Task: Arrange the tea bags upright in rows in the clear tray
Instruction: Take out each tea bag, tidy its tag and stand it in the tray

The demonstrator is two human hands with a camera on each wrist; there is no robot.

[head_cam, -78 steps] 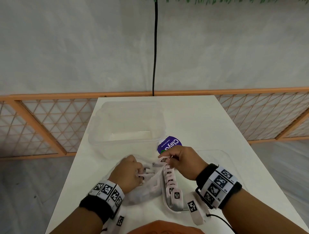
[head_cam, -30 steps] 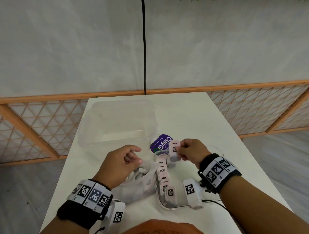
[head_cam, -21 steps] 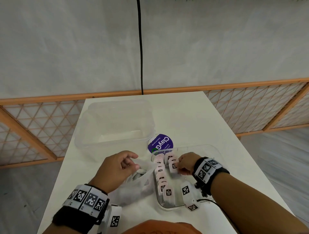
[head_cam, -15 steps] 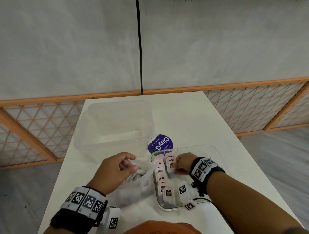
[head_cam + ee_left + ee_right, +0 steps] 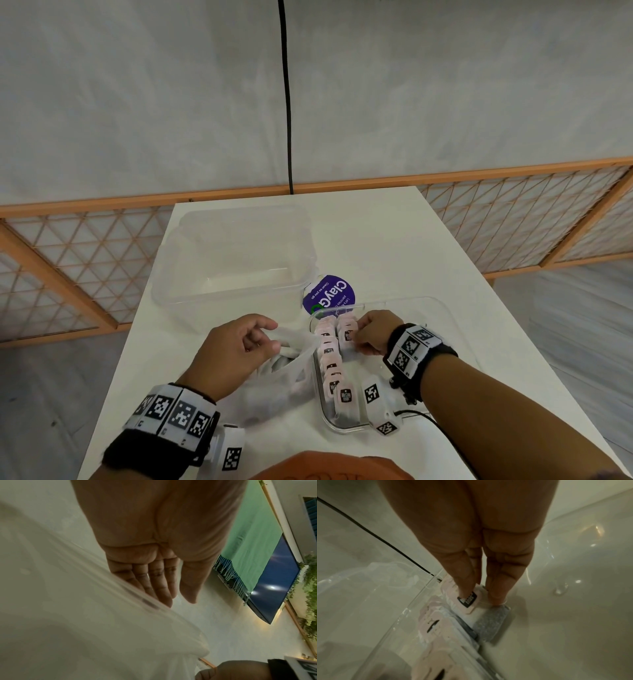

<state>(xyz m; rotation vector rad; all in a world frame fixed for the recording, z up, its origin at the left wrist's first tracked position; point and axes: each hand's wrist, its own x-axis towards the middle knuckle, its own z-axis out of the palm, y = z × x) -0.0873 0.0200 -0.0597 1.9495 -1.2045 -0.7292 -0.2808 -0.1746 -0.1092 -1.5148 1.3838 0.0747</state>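
Clear plastic formed the tray, nearest on the white table. One row of pink tea bags stood upright along its left wall. The right hand pinched a bag beside that row. The left hand, fingers loosely curled, held a plastic bag open. Beyond lay a purple label and a tub.

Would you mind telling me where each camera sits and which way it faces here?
Head: on the head, looking forward and down at the table, clear tray, both forearms.
Left wrist: under the left hand, looking along the palm past the plastic bag toward the wall.
Right wrist: along the right hand, whose fingers pinch a tea bag.
Shared by head and right wrist: tray, row of tea bags.
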